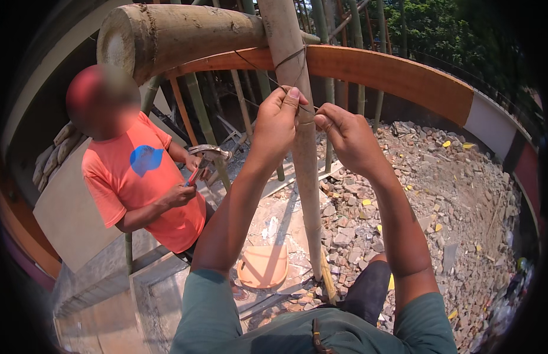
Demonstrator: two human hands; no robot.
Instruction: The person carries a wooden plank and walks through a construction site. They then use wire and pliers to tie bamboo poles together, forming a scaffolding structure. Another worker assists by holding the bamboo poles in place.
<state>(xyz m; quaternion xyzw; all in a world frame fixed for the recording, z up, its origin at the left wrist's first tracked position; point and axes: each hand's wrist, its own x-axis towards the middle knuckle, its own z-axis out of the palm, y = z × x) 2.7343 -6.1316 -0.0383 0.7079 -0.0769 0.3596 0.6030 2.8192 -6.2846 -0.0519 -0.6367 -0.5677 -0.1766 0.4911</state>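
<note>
A thin dark wire point(290, 58) loops around an upright bamboo pole point(306, 183), just below where a thick horizontal bamboo pole point(197, 34) meets it. My left hand point(278, 121) is closed in a pinch on the wire, in front of the upright pole and touching or nearly touching it. To the right of the pole, my right hand point(352, 137) pinches the wire between thumb and fingers. A short stretch of wire runs between the two hands. Another length of it slants up to the left past the pole.
At left, a co-worker in an orange shirt point(162, 194) holds a hammer point(212, 153). A curved orange-brown beam point(398, 75) passes behind the pole. Broken rubble point(427, 194) covers the ground at right. Below lies a pale orange plastic piece point(263, 272); sacks point(52, 154) are stacked far left.
</note>
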